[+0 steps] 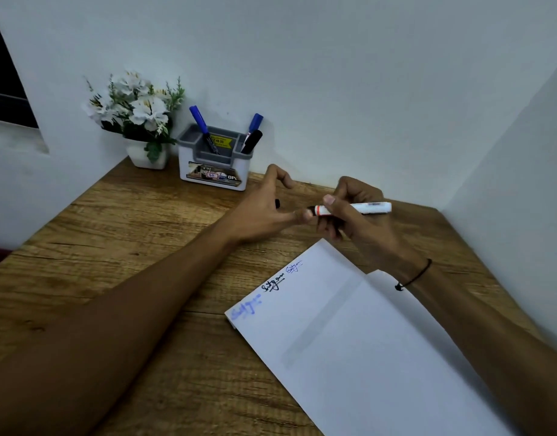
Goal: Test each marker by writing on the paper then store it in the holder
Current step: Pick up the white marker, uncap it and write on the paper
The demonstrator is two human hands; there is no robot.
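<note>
The right hand (349, 212) pinches a white marker (354, 209) by its barrel above the surface (145, 247), just beyond the paper (349, 325). The left hand (267, 209), fingers loosely spread, touches its tip end. Light, stiff, smooth: best held mid-barrel.

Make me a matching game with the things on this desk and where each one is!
Things:
1. white marker
2. paper
3. flowers
4. blue marker

Places:
A. in the holder
B. in the right hand
C. left of the holder, by the wall
D. flat on the desk, under the hands

Pairs: 1-B, 2-D, 3-C, 4-A
</note>
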